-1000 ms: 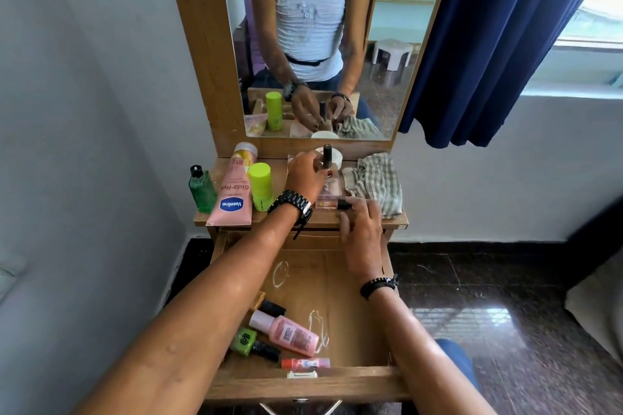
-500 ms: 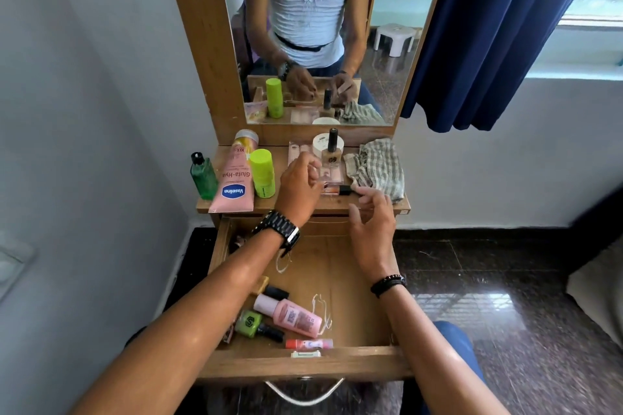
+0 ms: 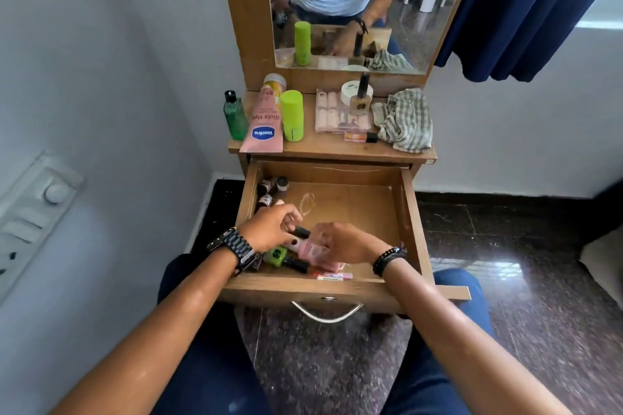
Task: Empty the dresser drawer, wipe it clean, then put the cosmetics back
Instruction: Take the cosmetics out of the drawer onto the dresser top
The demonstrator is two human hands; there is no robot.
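Note:
The wooden drawer [image 3: 409, 212] is pulled out. My left hand [image 3: 271, 227] reaches into its front left and pinches a small black-capped tube [image 3: 299, 232]. My right hand [image 3: 347, 242] curls over a pink bottle [image 3: 308, 251] lying beside it. A green nail-polish bottle [image 3: 278, 256] and a pink lip balm [image 3: 333, 276] lie by the front wall. Small dark bottles [image 3: 269, 190] sit in the back left corner. On the dresser top stand a Vaseline tube [image 3: 264, 126], a lime container [image 3: 291, 114], a palette [image 3: 338, 116], a foundation bottle [image 3: 360, 101] and a checked cloth [image 3: 404, 120].
A green bottle [image 3: 235, 118], a white jar [image 3: 349, 91] and a small orange tube [image 3: 360, 137] also sit on the dresser top. A mirror [image 3: 337, 3] rises behind it. A wall with a switch panel [image 3: 30, 212] is close on the left, a blue curtain [image 3: 526, 3] on the right.
Both hands have come down from the dresser top into the drawer. The small orange tube stays on the top. The camera has tilted downward.

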